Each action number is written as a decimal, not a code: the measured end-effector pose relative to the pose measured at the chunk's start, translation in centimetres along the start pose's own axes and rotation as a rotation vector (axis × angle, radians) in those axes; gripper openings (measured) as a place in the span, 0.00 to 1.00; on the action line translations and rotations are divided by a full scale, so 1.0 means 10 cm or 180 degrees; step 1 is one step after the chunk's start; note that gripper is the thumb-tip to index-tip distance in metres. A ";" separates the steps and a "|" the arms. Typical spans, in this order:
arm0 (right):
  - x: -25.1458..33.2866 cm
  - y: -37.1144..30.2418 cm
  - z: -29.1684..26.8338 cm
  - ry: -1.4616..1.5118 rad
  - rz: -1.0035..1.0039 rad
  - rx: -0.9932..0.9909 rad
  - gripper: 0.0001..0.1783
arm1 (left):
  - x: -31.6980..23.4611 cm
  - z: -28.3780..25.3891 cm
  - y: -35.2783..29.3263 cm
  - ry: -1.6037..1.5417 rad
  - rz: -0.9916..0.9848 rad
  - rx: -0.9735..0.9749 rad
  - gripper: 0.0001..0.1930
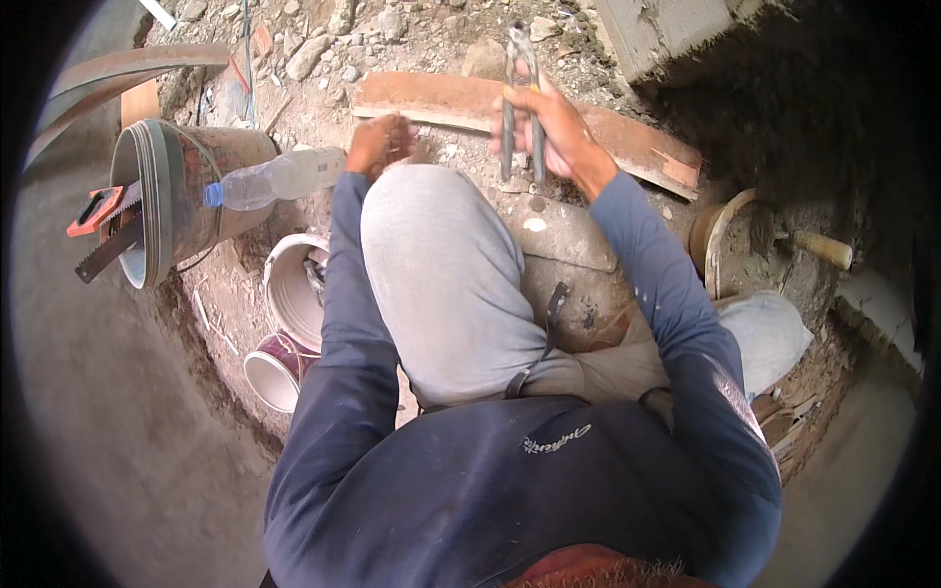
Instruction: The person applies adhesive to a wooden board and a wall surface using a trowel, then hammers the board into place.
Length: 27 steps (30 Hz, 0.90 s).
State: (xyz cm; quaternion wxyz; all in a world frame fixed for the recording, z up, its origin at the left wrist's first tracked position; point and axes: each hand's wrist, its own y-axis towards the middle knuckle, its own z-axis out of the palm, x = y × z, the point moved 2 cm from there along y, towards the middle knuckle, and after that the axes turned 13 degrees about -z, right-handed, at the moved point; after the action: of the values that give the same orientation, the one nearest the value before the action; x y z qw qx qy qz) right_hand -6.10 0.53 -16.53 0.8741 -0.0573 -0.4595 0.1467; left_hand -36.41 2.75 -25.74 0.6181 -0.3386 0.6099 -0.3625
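My right hand (561,120) is closed around a pair of metal pincers (508,122). Their jaws point away from me and the two handles stand apart, hanging toward me. Beneath them lies a long reddish-brown wooden plank (441,96), set crosswise on the rubble. My left hand (380,145) is beside my raised knee, close to the plank's left end, with its fingers curled in. Whatever it may hold is hidden.
A tipped bucket (216,157) with a handsaw (98,211) lies left, beside a clear plastic bottle (279,178). Two smaller containers, a white pail (290,294) and a maroon can (272,377), stand nearer. Right are a round container (720,235) and a wooden handle (821,248). Stones (310,57) litter the ground.
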 end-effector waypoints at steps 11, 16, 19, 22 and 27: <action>0.17 -0.38 -0.23 -0.2068 0.0016 0.0189 0.39 | -0.10 0.29 0.53 -0.1624 0.0757 -0.0308 0.21; 0.50 -0.51 0.19 -0.1549 -0.0429 0.0195 0.39 | -1.04 0.44 -0.99 -0.1563 0.2389 -0.0660 0.09; 0.59 -0.49 0.35 -0.1920 -0.1059 0.0428 0.34 | -1.43 0.47 -1.94 -0.1278 0.3425 -0.1181 0.08; 0.91 -0.72 0.79 -0.0874 -0.0835 0.0426 0.32 | -1.52 0.51 -2.56 -0.0750 0.4241 -0.1926 0.13; 1.06 -0.71 1.05 -0.1449 -0.0981 0.0885 0.29 | -1.52 0.64 -2.73 -0.0724 0.3947 -0.2502 0.13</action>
State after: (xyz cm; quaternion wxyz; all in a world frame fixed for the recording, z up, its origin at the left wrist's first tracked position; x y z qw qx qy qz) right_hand -7.59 -3.34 -0.48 0.7601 0.1676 -0.6223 0.0829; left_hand -30.88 1.82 5.64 0.6019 -0.1638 0.7061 0.3352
